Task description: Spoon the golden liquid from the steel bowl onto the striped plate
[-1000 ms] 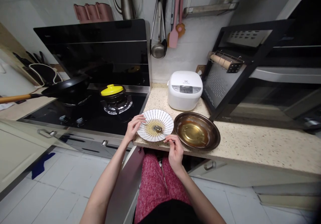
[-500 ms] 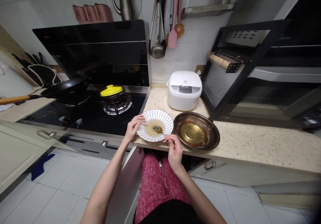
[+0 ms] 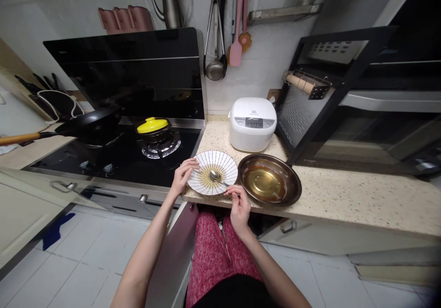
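Observation:
A white plate [image 3: 201, 185] with dark radiating lines sits at the front edge of the counter, with a thin yellowish liquid in its middle. My left hand [image 3: 184, 173] grips its left rim, fingers over the edge. Pinched between the fingers of my right hand [image 3: 239, 205] is the handle of a metal spoon [image 3: 214, 175], whose shiny bowl is over the middle of the plate. Just right of the plate stands a wide brown metal bowl [image 3: 293, 189] holding clear golden liquid.
Behind the bowl is a white rice cooker [image 3: 253, 133]. On the left, the gas stove [image 3: 138, 165] carries a small pot with a yellow lid [image 3: 152, 124] and a black wok [image 3: 93, 126]. A dark rack [image 3: 296, 138] and oven stand right; a cabinet door [image 3: 174, 248] hangs open below.
The spoon's bowl has shifted slightly left and up in the plate and now looks bright and shiny rather than yellowish. Both hands have stayed nearly in place.

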Motion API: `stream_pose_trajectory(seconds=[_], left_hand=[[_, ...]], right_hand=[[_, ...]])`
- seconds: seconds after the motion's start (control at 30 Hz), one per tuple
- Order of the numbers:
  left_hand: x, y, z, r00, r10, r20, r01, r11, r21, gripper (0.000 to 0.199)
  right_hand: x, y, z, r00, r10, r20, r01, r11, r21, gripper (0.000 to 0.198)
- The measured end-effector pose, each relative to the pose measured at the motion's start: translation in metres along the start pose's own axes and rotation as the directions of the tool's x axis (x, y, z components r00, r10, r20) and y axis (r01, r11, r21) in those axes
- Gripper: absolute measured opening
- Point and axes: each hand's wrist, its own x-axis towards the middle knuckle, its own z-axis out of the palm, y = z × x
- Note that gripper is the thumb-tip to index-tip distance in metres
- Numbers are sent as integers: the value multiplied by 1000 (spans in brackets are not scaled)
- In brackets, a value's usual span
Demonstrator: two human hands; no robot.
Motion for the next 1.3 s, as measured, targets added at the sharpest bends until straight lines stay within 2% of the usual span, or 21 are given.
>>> stream_pose_trajectory(seconds=[0.3, 0.77, 0.97, 1.3], left_hand=[[0, -1, 0, 1000, 7, -2, -7, 1000, -6, 37], [0, 0, -1, 1000, 1, 3, -2, 1000, 7, 37], [0, 1, 0, 1000, 1, -1, -1, 1000, -1, 36], [0, -1, -1, 1000, 6, 2, -6, 1000, -6, 37]], right_hand=[[-2, 3, -5, 998, -24, -49, 25, 999, 23, 26], [10, -22, -24, 990, -28, -136, 32, 999, 27, 23], [17, -24, -37, 979, -18, -205, 30, 998, 58, 21], [26, -21, -63, 953, -49, -298, 33, 998, -58, 21]])
